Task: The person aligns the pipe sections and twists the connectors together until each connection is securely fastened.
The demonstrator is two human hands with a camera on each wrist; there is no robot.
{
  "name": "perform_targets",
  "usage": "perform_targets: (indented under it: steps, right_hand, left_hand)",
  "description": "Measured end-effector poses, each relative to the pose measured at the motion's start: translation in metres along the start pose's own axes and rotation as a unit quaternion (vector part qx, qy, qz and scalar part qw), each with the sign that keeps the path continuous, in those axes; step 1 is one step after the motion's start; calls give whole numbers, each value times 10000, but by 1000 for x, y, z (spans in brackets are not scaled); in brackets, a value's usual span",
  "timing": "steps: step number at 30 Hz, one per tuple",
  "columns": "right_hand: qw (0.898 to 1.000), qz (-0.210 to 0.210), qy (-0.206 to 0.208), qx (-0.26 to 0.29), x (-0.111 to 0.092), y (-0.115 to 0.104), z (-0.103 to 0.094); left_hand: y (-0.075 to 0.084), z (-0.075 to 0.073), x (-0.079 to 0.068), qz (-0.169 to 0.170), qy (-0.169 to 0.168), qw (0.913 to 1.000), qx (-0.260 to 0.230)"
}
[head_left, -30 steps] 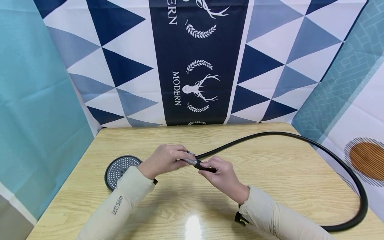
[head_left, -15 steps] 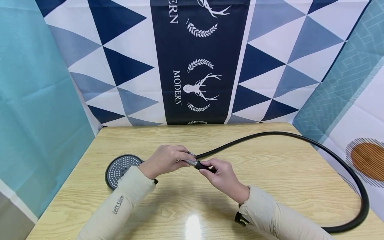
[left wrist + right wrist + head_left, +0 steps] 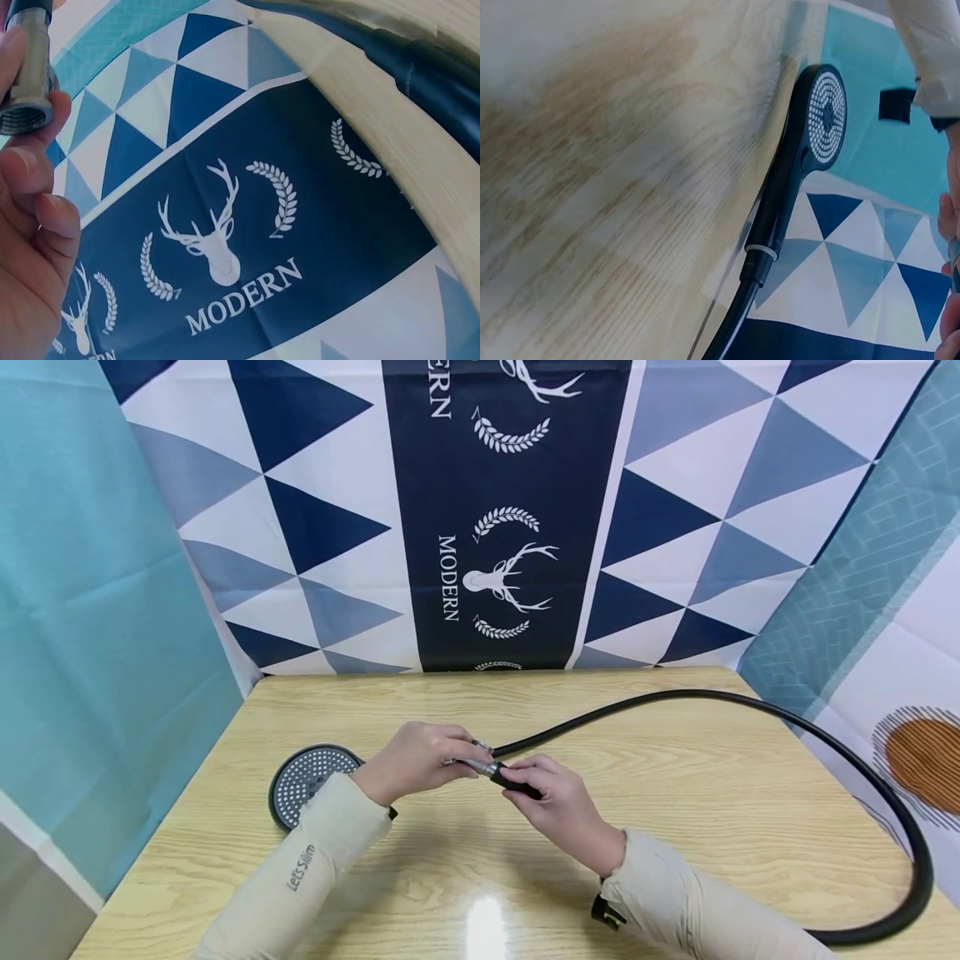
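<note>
A black hose (image 3: 675, 693) ends in a silver threaded fitting (image 3: 30, 82), whose open mouth faces the left wrist camera. My left hand (image 3: 422, 758) pinches this fitting with its fingertips. Just behind it, my right hand (image 3: 558, 797) grips the black sleeve (image 3: 504, 774) of the same hose end between thumb and fingers. Both hands are close together over the middle of the table. A black shower head (image 3: 306, 781) with a grey spray face lies to the left, partly covered by the left forearm. Its handle (image 3: 776, 210) joins the hose's other end in the right wrist view.
From the handle the hose runs in a wide loop across the wooden table (image 3: 600, 710), hanging near its right edge and coming back at the front. Patterned cloth (image 3: 330, 527) rises behind the table, and a turquoise curtain (image 3: 112, 610) is at the left.
The head view has swung very slightly, moving the scene a little to the right. Both hands keep their hold on the hose end with hardly any visible movement.
</note>
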State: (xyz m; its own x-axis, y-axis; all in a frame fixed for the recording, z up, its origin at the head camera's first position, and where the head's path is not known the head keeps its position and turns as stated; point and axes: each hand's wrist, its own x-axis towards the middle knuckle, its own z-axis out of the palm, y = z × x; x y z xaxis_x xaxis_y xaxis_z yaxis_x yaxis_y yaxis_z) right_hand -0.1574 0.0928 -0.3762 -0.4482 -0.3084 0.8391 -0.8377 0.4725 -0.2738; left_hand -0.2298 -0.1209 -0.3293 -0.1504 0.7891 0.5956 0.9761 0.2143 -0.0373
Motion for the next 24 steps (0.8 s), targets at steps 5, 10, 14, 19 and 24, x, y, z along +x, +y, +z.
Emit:
perform_targets:
  steps: [5,10,14,19,24]
  right_hand:
    - [9995,-104,70,285,0,1,1]
    - [9983,365,-108,451,-3,0,-1]
    - [9972,555,-286,401,-3,-1,-1]
    - [9974,564,-438,109,-4,-3,-3]
    - [9968,664,-452,48,-4,-4,-2]
  left_hand:
    - [2,0,-1,35,-15,10000,35]
    - [3,1,-1,37,-19,10000,81]
    - [4,0,0,5,-64,10000,23]
    - [4,0,0,-8,-78,10000,15]
    - [4,0,0,11,-31,10000,8]
